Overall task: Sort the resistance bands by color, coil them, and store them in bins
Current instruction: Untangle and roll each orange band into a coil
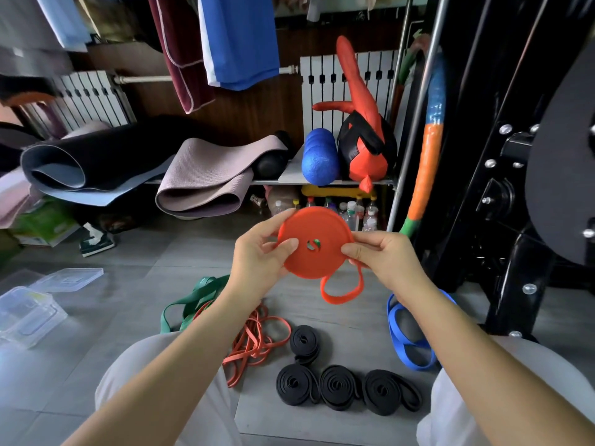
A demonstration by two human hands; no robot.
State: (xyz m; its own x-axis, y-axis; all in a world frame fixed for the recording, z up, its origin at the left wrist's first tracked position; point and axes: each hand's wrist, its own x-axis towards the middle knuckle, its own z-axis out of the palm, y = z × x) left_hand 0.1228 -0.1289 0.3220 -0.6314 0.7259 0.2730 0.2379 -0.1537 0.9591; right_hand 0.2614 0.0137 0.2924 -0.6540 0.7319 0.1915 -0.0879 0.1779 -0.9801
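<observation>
I'm watching the head camera, and both hands are working at chest height above the grey floor (145, 252). The left hand (257, 262) is gripping the orange coil (322, 226) by its left edge, thumb lying across the near face and fingers curling round behind. The right hand (383, 255) is pinching the coil's right edge between thumb and bent fingers. The coil is facing me flat-on, wound tight into a disc with a small hole at its centre. A loose tail (341, 294) of the same band is hanging in a loop off the lower right edge, just under the right hand.

Down on the floor between the knees, I'm seeing four black coils (338, 386): three are sitting side by side in a row, and one is lying just behind them. To their left, a tangle of loose orange bands (254, 342) is sprawling under the left forearm, with a green band (193, 300) lying uncoiled beside it and partly beneath that arm. A blue band (409, 342) is lying looped on the right, under the right forearm. Far left, well apart from the bands, clear plastic bins (29, 313) are sitting on the floor, with a clear lid (67, 278) lying just behind them.
</observation>
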